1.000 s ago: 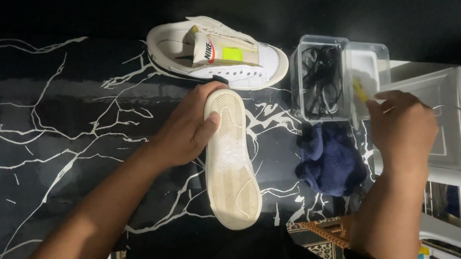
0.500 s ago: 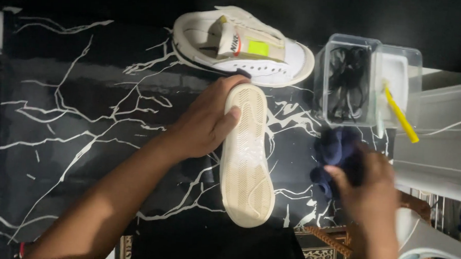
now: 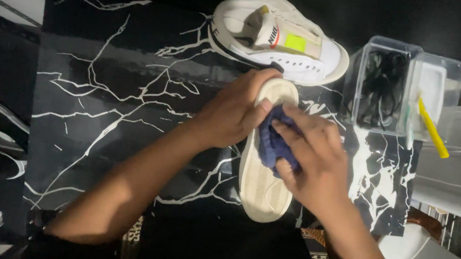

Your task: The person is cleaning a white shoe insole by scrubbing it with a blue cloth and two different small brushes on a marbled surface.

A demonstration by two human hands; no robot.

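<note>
We see a dim scene lit from above and in front, the light pooling on the white sneaker beyond the fingertips and on the pale upturned sole under them, while the frame's edges and the near bottom fall into near-black. The glossy black marble-patterned tabletop left of the left hand's fingers gives a soft grey sheen, and the clear plastic containers to the right of the right hand's fingers catch faint glare. Both hands look slightly soft with motion blur, and the dark blue cloth under the fingers loses its detail in shadow.
</note>
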